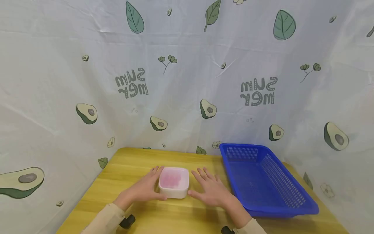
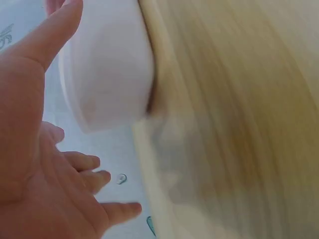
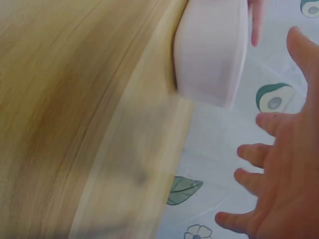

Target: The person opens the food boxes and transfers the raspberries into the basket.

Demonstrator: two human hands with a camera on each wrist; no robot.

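A small white square box (image 1: 174, 192) with rounded corners stands on the wooden table, its see-through lid showing pink beneath. My left hand (image 1: 143, 189) is at its left side, fingers spread, with the thumb and fingertips right at the box's edge. On the other side, my right hand (image 1: 212, 190) has its fingers spread, the thumb tip close to the box's right wall and the other fingers apart from it. Both wrist views show the white side wall of the box (image 2: 109, 64) near the open palms.
A blue plastic basket (image 1: 248, 182) with perforated walls stands at the table's right side. Behind the yellow wooden table (image 1: 128, 162) hangs a white curtain (image 1: 187, 65) printed with avocados and leaves. A dark wrist device (image 1: 127, 222) sits at the left sleeve.
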